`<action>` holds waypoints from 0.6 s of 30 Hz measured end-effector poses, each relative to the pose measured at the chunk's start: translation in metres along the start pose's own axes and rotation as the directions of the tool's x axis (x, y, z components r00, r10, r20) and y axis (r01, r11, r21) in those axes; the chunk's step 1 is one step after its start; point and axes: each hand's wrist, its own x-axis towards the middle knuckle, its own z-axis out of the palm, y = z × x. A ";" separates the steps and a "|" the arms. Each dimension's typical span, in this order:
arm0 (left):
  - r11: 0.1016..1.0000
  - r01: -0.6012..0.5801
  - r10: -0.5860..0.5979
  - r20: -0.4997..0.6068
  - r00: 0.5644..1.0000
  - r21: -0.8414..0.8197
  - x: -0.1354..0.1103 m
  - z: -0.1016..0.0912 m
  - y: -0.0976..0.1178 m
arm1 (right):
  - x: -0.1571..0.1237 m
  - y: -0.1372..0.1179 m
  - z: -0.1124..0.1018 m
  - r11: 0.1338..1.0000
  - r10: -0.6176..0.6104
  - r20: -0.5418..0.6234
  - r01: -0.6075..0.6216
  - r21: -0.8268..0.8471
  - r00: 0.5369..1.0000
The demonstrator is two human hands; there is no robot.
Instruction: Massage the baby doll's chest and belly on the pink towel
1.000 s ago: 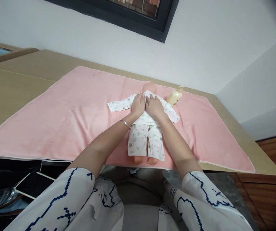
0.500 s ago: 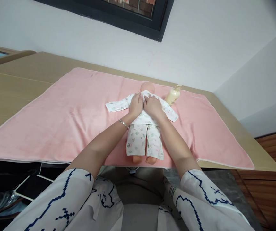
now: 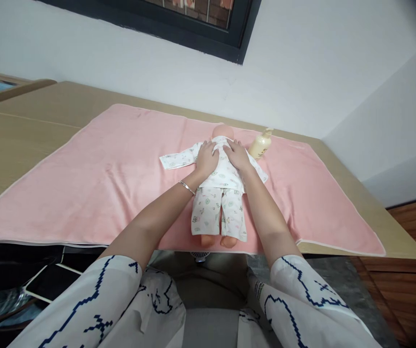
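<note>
A baby doll in a white printed top and trousers lies on a pink blanket, its head away from me and its feet at the near table edge. On the left side of the doll's upper body rests my left hand, flat, with a silver bangle at the wrist. My right hand lies open on the right side of the upper body, fingers spread. Between the two hands a strip of the doll's top shows. The doll's sleeves stretch out to both sides.
A cream pump bottle stands on the blanket, right of the doll. Behind the wooden table rises a white wall with a dark window frame. A wooden-edged tray or box is at the far left.
My right hand has shifted to the right, away from my left hand, which has moved only slightly. The gap between them over the doll's top has widened.
</note>
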 end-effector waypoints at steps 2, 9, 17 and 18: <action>0.999 0.028 -0.029 0.041 0.999 0.020 0.005 0.001 -0.002 | -0.001 -0.002 -0.002 1.000 -0.018 -0.002 0.018 -0.024 1.000; 0.996 0.074 -0.079 0.137 0.987 0.042 0.027 0.002 -0.015 | -0.021 -0.046 -0.010 0.969 0.106 0.019 -0.099 -0.226 0.994; 0.982 -0.061 0.034 0.148 0.988 0.177 0.016 -0.004 0.006 | -0.017 -0.032 -0.012 0.990 0.037 0.026 -0.034 -0.136 0.999; 0.972 -0.075 0.041 0.156 0.987 0.221 0.012 -0.005 0.012 | -0.014 -0.027 -0.011 0.995 0.020 0.028 -0.017 -0.103 0.999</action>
